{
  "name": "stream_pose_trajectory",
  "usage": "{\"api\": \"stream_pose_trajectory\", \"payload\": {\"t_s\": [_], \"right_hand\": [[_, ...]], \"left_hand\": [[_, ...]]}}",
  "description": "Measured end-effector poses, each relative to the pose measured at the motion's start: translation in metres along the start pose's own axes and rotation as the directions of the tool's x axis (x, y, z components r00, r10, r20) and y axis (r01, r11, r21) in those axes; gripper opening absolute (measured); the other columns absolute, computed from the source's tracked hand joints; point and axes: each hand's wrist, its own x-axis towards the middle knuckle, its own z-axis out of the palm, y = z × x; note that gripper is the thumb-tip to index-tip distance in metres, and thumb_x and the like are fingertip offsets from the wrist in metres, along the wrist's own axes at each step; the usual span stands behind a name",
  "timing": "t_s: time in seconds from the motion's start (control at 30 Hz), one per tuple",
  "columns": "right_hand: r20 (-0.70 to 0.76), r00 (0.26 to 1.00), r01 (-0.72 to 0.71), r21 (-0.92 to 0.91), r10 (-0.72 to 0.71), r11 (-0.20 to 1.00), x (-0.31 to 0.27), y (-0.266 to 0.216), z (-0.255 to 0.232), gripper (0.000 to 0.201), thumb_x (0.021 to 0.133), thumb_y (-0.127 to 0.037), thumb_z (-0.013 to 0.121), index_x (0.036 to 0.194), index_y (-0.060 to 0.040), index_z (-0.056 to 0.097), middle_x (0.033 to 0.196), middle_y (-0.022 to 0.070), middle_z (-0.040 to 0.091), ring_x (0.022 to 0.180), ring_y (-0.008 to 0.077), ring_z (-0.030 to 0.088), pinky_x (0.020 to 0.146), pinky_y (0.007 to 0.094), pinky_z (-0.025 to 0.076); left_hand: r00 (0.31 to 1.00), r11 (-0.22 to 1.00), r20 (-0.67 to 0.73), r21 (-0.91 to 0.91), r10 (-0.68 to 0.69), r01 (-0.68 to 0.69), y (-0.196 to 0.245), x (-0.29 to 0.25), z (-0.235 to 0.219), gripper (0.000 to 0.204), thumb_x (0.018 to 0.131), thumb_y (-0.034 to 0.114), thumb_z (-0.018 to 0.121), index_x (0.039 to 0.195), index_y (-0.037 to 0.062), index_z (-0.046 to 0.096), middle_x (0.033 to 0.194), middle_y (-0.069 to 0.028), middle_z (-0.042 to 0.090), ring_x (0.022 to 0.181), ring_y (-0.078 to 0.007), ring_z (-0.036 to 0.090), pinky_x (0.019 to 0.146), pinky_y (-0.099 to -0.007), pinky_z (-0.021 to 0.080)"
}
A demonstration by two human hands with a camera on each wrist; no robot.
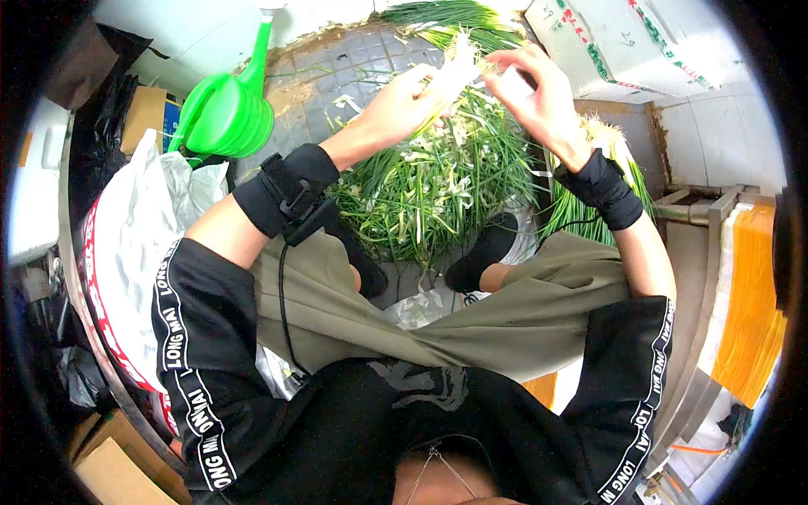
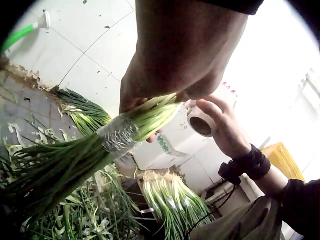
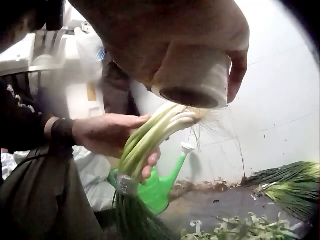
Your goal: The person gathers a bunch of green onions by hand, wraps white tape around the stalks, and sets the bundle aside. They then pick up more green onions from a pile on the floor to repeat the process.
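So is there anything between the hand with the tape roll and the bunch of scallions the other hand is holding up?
Nothing visible. The left hand grips the scallion bunch, already taped, and the right hand holds the tape roll just above its white ends, with only open air between them.

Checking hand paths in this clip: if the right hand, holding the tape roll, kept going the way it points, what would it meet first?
Probably the scallion bundle in the left hand: the right hand holds the tape roll just above its white ends. Depth is unclear.
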Motion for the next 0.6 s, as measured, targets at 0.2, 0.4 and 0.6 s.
{"api": "stream_pose_trajectory", "payload": {"t_s": [0.2,0.4,0.6], "right_hand": [[0.092,0.990,0.125,-0.220,-0.108,0.967,-0.006,-0.003,0.013,0.033,0.078,-0.034,0.078,0.094,-0.0073,0.069,0.090,0.0107,0.057,0.082,0.0298,0.061,0.074,0.0381,0.051],[0.120,0.990,0.093,-0.170,-0.073,0.981,0.001,0.010,0.012,0.026,0.079,-0.030,0.076,0.090,-0.0076,0.069,0.090,0.0107,0.058,0.083,0.0309,0.061,0.075,0.0391,0.050],[0.120,0.979,0.180,-0.147,-0.164,0.973,0.003,0.012,0.009,0.019,0.081,-0.025,0.072,0.088,-0.0076,0.069,0.089,0.0106,0.058,0.081,0.0303,0.060,0.074,0.0393,0.050]], "left_hand": [[0.999,0.995,-0.032,0.104,0.002,0.001,-0.011,0.006,0.003,0.030,0.102,0.027,0.051,0.118,0.0012,0.053,0.099,-0.0103,0.069,0.084,-0.0131,0.065,0.076,-0.0273,0.052],[0.999,0.995,0.016,0.091,0.034,-0.035,-0.013,0.007,0.002,0.029,0.102,0.026,0.051,0.118,0.0009,0.054,0.094,-0.0082,0.068,0.080,-0.0118,0.063,0.075,-0.0267,0.051],[0.999,0.978,0.022,0.206,0.023,-0.027,-0.003,0.000,-0.003,0.032,0.102,0.027,0.049,0.121,0.0009,0.054,0.093,-0.0088,0.068,0.081,-0.0121,0.064,0.074,-0.0268,0.051]]}}
